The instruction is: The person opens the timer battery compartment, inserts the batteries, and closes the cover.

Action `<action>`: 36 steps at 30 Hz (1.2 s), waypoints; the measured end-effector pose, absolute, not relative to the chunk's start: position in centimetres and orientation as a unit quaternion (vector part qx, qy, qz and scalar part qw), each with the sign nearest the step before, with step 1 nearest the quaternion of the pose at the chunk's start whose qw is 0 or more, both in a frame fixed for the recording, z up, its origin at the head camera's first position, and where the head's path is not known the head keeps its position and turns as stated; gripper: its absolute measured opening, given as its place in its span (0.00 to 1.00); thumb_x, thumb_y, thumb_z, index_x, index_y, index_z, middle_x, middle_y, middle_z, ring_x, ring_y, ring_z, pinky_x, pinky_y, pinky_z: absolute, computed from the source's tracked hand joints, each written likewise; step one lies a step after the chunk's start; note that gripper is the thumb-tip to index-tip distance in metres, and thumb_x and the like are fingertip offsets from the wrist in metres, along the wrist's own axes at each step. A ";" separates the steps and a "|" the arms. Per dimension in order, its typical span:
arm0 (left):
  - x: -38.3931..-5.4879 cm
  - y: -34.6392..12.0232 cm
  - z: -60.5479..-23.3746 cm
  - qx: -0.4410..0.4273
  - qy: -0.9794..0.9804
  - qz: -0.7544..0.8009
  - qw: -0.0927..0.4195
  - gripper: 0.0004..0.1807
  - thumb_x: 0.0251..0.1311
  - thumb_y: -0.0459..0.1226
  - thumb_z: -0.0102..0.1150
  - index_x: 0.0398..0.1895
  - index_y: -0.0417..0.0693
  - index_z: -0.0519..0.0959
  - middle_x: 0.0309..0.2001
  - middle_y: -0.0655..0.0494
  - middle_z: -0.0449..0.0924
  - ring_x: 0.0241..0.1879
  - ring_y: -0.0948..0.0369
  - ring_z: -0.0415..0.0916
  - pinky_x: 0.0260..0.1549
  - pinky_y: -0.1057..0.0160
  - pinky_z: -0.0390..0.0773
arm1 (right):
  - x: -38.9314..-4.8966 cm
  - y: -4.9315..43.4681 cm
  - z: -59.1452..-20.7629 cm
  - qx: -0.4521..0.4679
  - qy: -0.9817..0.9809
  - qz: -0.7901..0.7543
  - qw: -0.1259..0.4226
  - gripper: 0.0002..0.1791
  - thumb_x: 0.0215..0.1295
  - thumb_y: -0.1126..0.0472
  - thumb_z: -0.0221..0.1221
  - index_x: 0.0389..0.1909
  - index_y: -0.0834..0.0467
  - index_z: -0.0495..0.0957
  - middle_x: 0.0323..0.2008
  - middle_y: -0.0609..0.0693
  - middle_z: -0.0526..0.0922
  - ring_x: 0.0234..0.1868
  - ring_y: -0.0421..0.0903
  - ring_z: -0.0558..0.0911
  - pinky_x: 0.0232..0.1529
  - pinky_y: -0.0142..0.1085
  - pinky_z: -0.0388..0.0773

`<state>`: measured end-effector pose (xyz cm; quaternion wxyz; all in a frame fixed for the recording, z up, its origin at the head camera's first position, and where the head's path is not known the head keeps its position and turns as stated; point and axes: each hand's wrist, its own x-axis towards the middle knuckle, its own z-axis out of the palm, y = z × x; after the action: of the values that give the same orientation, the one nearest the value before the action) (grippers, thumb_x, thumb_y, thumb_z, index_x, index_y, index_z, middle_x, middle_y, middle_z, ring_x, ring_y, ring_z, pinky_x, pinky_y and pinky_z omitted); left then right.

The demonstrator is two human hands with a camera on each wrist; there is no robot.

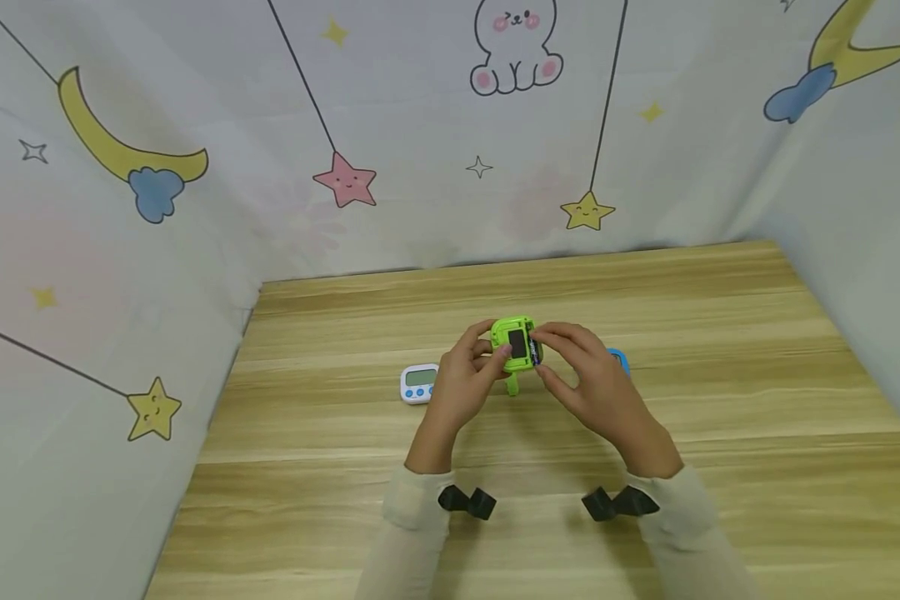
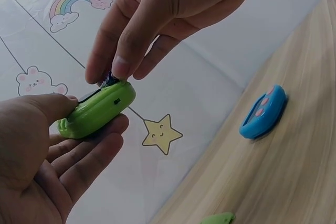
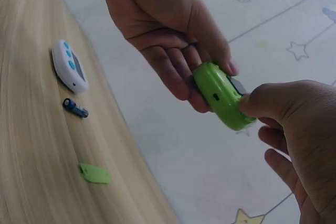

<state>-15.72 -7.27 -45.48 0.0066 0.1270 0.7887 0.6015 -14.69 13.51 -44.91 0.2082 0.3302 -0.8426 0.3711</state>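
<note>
Raised above the table, a green digital timer [image 1: 501, 332] shows its back, with a dark square panel in the middle and a battery slot along its right side. My left hand [image 1: 461, 379] holds it, thumb on the back and fingers underneath. A dark battery [image 1: 535, 350] lies at the slot. My right hand [image 1: 596, 383] pinches this battery between thumb and fingertips at the timer's edge. In the left wrist view, the dark battery [image 2: 108, 80] partly shows under the right fingertips; much of it is hidden.
A small green battery cover [image 1: 512, 384] lies on the wooden table [image 1: 330, 500] below the timer. A loose blue battery [image 3: 75, 108] sits near a white timer [image 1: 420, 383] on the left. At the right rests a blue timer [image 2: 264, 111]. Printed cloth walls [image 1: 420, 225] enclose the table.
</note>
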 end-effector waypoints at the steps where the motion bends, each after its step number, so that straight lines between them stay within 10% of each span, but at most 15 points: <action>1: -15.5 -7.2 -45.0 0.128 0.790 0.600 0.007 0.27 0.70 0.38 0.56 0.69 0.41 0.64 0.44 0.42 0.83 0.38 0.53 0.85 0.34 0.65 0.84 | -14.7 13.5 -45.0 0.330 -0.843 0.370 0.210 0.28 0.59 0.67 0.68 0.61 0.62 0.74 0.59 0.54 0.73 0.60 0.51 0.73 0.58 0.42 0.73; 23: -14.2 -6.9 -42.2 0.121 0.774 0.621 0.037 0.25 0.71 0.36 0.54 0.68 0.39 0.65 0.42 0.40 0.83 0.39 0.52 0.85 0.36 0.65 0.83 | -14.8 14.0 -45.3 0.320 -0.834 0.394 0.216 0.28 0.60 0.67 0.66 0.62 0.61 0.73 0.60 0.54 0.72 0.59 0.50 0.73 0.55 0.39 0.73; 36: -15.5 -7.0 -45.3 0.118 0.774 0.619 0.059 0.29 0.70 0.42 0.56 0.71 0.44 0.63 0.43 0.46 0.83 0.39 0.56 0.84 0.38 0.57 0.84 | -15.0 14.4 -45.4 0.287 -0.821 0.487 0.077 0.32 0.68 0.64 0.60 0.71 0.58 0.63 0.62 0.53 0.69 0.57 0.50 0.76 0.56 0.40 0.76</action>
<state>-15.52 -7.03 -45.31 0.0588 0.1177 0.7742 0.6191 -14.98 14.35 -45.44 0.0770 0.2870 -0.8214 0.4869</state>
